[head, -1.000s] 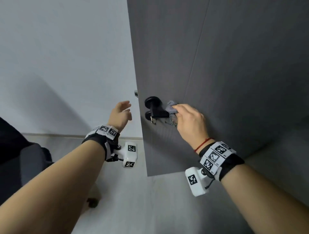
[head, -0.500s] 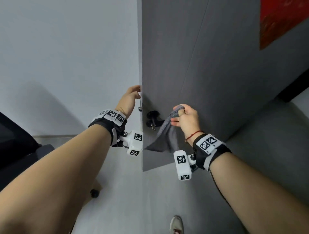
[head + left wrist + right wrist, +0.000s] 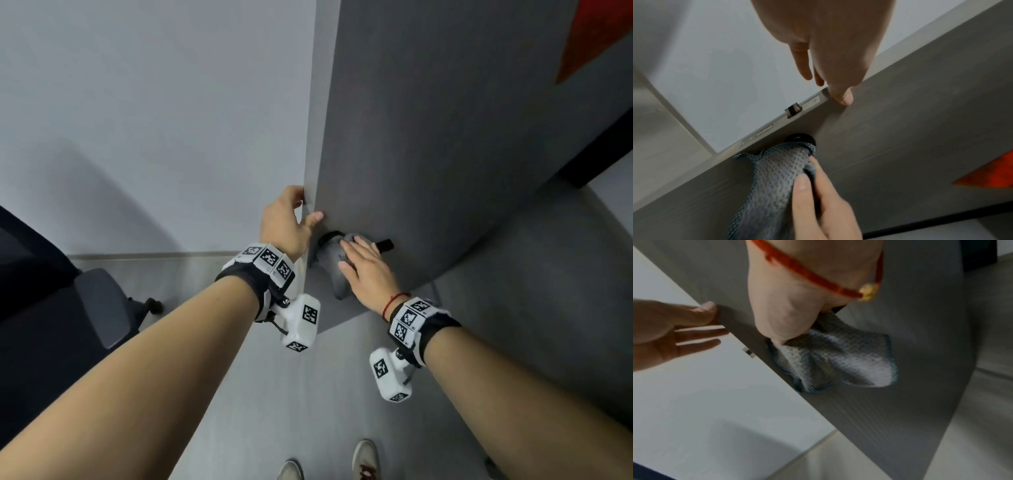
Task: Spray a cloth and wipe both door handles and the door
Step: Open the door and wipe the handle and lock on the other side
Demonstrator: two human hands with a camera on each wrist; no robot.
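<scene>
Grey cloth (image 3: 334,262) over handle (image 3: 385,245), right hand (image 3: 367,275) gripping it, left hand (image 3: 282,222) (fingers straight) touching door (image 3: 445,137)

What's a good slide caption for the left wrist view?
Left hand braces the edge of the grey door while the right hand holds a grey cloth over the black door handle.

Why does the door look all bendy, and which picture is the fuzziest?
Head view: the wide lens bends the door, so its bottom edge curves. Right wrist view: fuzziest, the cloth and right hand look smeared. Left wrist view: sharper, the cloth's weave shows.
</scene>
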